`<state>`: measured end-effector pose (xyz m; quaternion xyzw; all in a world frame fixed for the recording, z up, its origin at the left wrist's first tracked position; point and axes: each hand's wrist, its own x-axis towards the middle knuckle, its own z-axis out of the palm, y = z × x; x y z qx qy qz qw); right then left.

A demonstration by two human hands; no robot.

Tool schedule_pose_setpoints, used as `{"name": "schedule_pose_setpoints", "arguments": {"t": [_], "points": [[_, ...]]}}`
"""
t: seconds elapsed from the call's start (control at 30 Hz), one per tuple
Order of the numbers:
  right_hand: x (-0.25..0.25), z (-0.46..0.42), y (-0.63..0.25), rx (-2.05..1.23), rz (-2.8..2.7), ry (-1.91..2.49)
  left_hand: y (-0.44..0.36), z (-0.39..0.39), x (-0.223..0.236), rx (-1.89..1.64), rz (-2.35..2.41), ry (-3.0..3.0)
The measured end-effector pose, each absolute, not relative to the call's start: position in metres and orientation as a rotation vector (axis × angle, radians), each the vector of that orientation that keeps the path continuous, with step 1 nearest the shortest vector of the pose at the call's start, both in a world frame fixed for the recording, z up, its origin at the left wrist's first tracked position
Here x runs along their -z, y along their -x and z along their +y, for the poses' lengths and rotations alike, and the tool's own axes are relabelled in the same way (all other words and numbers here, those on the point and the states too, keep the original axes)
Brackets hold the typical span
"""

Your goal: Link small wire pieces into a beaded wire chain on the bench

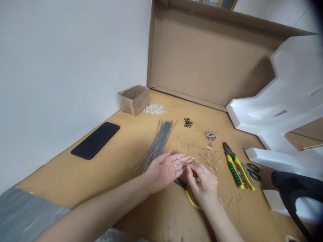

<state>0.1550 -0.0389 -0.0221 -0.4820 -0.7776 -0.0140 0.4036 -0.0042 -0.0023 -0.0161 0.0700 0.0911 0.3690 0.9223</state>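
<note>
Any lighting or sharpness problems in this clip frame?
Head view: top-right corner darkened; soft shadow on the cardboard beside the white foam; wide-angle stretching towards the edges; thin wire at the right hand slightly soft.

Work corner, head view. A plain, pale wall (70,60) bounds the left side of a tan tabletop (88,181). A large, shallow cardboard tray (207,57) stands upright at the rear; white, angular panels (300,77) occupy the right. Grey material (25,215) lies lower left. Lighting is soft, with diffuse shadows.
</note>
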Motion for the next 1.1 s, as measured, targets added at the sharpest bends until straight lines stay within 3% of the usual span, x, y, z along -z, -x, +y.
{"name": "schedule_pose_setpoints", "arguments": {"t": [0.17,0.4,0.6,0.8,0.97,1.1], "points": [[0.024,-0.037,-0.152,-0.058,-1.83,1.289,0.004,-0.001,0.019,-0.751,0.155,-0.162],[0.025,-0.034,-0.148,-0.694,-1.351,1.386,0.004,0.001,0.024,-0.74,0.118,-0.183],[0.026,-0.032,-0.152,-0.847,-1.212,1.358,0.003,0.001,0.027,-0.804,0.24,-0.231],[0.023,-0.032,-0.152,-0.771,-1.213,1.376,0.0,0.002,0.029,-0.955,0.565,-0.356],[0.025,-0.036,-0.148,-0.526,-1.366,1.428,-0.001,0.001,0.027,-0.954,0.632,-0.385],[0.027,-0.037,-0.147,-0.508,-1.414,1.434,0.0,0.001,0.027,-0.955,0.646,-0.4]]}}
